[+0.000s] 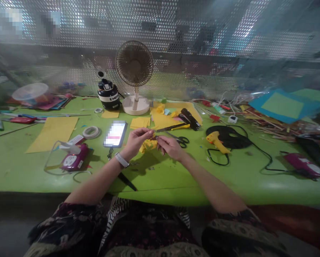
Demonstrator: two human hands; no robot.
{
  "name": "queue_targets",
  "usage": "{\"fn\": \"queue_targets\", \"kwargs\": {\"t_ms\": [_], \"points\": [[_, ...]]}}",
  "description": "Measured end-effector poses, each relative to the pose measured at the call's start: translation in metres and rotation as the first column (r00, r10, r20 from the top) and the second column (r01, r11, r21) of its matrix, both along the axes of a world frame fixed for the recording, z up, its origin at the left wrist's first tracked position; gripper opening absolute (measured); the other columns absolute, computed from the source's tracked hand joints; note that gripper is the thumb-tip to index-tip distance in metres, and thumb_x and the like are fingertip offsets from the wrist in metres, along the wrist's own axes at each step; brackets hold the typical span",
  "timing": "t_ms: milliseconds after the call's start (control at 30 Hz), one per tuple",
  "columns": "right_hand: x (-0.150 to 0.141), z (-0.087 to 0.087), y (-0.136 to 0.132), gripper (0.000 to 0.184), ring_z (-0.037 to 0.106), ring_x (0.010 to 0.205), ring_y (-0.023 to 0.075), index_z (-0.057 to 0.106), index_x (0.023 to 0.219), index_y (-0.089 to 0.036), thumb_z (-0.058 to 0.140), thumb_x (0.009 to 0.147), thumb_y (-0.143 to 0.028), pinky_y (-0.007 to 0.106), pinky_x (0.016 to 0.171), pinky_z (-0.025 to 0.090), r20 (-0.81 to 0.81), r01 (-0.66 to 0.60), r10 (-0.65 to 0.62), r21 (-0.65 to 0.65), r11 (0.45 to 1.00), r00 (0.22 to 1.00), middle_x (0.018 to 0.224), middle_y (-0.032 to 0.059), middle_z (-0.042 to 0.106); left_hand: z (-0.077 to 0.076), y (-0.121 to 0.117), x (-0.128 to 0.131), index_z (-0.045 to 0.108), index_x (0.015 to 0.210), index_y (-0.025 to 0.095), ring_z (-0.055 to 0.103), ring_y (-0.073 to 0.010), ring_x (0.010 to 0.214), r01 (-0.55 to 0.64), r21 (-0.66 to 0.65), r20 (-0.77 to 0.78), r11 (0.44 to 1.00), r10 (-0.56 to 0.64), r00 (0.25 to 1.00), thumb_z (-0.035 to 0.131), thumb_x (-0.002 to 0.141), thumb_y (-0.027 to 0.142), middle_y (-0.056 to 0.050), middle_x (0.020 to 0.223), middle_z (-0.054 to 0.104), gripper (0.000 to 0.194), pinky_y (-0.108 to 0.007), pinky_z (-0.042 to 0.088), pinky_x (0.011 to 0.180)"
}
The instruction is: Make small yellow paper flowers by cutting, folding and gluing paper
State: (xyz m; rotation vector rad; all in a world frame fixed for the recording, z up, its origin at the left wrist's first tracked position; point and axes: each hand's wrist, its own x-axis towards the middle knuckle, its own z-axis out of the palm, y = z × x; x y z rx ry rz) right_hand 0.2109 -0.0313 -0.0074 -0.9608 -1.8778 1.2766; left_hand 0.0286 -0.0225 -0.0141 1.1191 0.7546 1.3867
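Both my hands meet above the green table (20, 167), just right of a lit phone (115, 134). My left hand (137, 141), with a white watch on its wrist, has its fingers pinched closed on a small yellow paper piece (148, 144). My right hand (170, 146) is closed too, its fingertips pinching the same yellow paper from the right side. Scissors (180, 139) lie just behind my right hand. What exactly sits between the fingertips is too small to make out beyond yellow paper.
A small fan (134, 76) and a black speaker (108, 94) stand at the back. Yellow paper sheets (53, 132), tape roll (91, 132), a yellow glue gun (217, 141) with black cable, a stapler (190, 119), a magenta power strip (75, 160) and blue card (281, 105) lie around.
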Motion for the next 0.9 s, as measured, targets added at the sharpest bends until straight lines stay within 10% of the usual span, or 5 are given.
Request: {"fn": "queue_targets", "kwargs": {"t_ms": [900], "points": [[-0.003, -0.002, 0.000, 0.031, 0.056, 0.055, 0.0102, 0.067, 0.100, -0.019, 0.063, 0.087, -0.047, 0.026, 0.051, 0.054, -0.083, 0.046, -0.048, -0.017, 0.999, 0.995, 0.082, 0.0013, 0.064, -0.001, 0.000, -0.002, 0.076, 0.080, 0.018, 0.067, -0.0135, 0.070, -0.018, 0.024, -0.042, 1.000, 0.019, 0.999, 0.086, 0.066, 0.037, -0.005, 0.078, 0.075, 0.026, -0.029, 0.055, 0.071]]}}
